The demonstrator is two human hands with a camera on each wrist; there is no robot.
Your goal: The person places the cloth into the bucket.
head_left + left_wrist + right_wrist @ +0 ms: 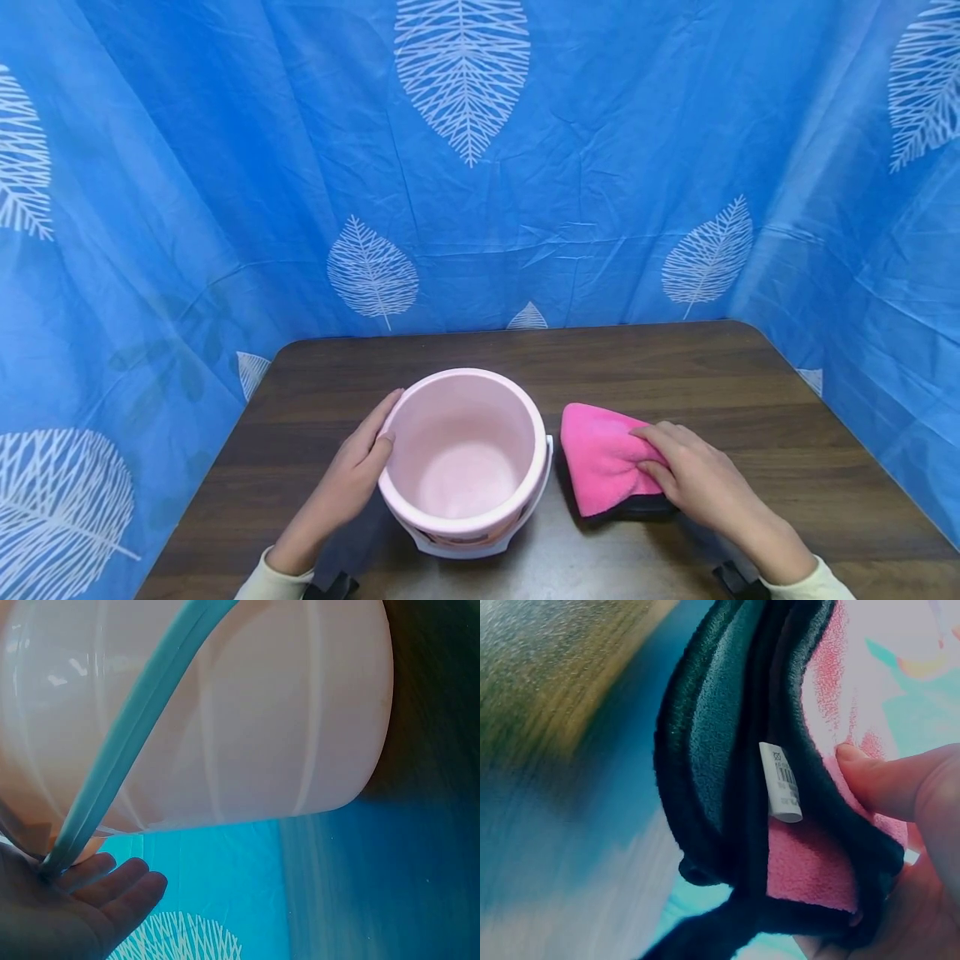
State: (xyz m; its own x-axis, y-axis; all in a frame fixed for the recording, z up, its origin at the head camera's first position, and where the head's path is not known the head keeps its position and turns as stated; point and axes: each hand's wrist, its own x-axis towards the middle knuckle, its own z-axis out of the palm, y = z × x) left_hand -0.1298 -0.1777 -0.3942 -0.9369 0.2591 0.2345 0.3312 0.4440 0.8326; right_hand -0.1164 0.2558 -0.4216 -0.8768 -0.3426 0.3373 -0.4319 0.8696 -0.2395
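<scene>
Blue curtain (600, 167) with white leaf prints hangs round a dark woodgrain counter (637, 354), and going left to right, the left hand (345, 475) rests against the rim of a pale pink bucket (463, 483) with its fingers pretty much straight. Just to the right of that bucket there's a fuzzy hot-pink cloth (603, 462) with black edging and a little white tag (781, 784), pinched between thumb and fingers of the right hand (701, 475).
</scene>
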